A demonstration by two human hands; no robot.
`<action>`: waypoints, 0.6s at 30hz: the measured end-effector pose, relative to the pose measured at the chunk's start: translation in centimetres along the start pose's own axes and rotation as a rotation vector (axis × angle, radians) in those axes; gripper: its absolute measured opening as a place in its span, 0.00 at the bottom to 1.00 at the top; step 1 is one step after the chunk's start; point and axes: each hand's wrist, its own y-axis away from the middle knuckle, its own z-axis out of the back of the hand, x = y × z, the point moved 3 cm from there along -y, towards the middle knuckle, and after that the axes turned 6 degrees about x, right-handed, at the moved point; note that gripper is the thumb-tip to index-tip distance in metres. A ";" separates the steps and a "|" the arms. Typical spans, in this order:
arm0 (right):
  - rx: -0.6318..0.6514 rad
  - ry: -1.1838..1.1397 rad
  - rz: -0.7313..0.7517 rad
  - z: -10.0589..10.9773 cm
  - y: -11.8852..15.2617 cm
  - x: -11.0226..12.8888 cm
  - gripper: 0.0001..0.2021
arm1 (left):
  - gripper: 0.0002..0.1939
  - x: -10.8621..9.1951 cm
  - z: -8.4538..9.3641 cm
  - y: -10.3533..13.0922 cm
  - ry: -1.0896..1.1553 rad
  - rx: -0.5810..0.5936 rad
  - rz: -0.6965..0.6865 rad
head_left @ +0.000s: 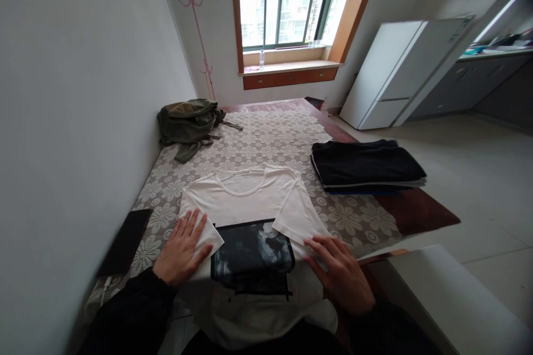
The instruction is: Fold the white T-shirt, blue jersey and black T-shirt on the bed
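A white T-shirt [245,208] with a dark picture print [250,249] lies face up on the table, its neckline pointing away from me. Both sleeves are turned inward over the front. My left hand [183,247] rests flat on the left sleeve, fingers stretched out. On the other side, my right hand [339,269] lies at the shirt's right edge just below the right sleeve [297,213], fingers extended and slightly bent. The near end of the shirt bunches up close to my body, partly in shadow.
A patterned lace cloth [275,133] covers the table [425,213]. Folded dark clothes [366,163] are stacked at the right, and a green backpack [189,122] lies at the far left. A black tablet or phone [125,241] with a cable sits by the left wall.
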 end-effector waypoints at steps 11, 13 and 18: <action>0.032 -0.118 0.117 1.2 0.4 -1.9 0.06 | 0.42 0.1 -0.4 0.1 -0.031 -0.023 -0.022; 0.003 -0.135 0.110 1.4 0.4 -1.8 0.07 | 0.42 0.2 -0.3 0.1 -0.027 -0.027 -0.016; -0.005 -0.150 0.086 1.5 0.6 -2.1 0.08 | 0.41 0.1 -0.1 0.0 -0.020 -0.041 -0.019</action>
